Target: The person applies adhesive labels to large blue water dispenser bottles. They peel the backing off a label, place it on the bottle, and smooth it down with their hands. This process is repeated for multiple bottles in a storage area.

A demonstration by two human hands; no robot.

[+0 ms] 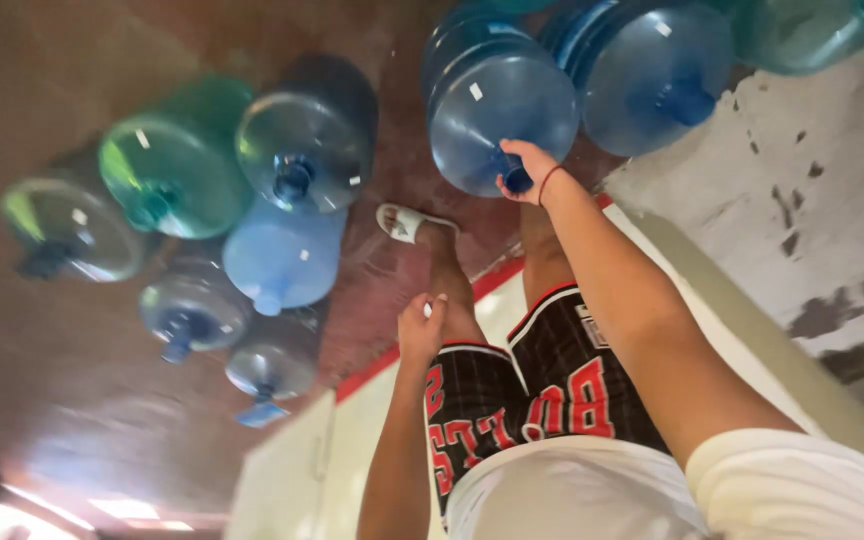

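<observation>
My right hand (524, 168) grips the blue cap and neck of a large blue water jug (492, 105) that stands in front of me by the wall. A red string circles that wrist. My left hand (420, 328) hangs by my thigh with its fingers curled loosely and nothing visible in it. I wear black striped shorts, a white shirt and a white slide sandal (404, 222).
Several more big jugs stand on the reddish-brown floor: a green one (174, 160), a dark clear one (304, 135), a pale blue one (282, 255) and others further left. More blue jugs (647, 65) line a patchy grey wall (812, 180). A white step with a red edge lies below me.
</observation>
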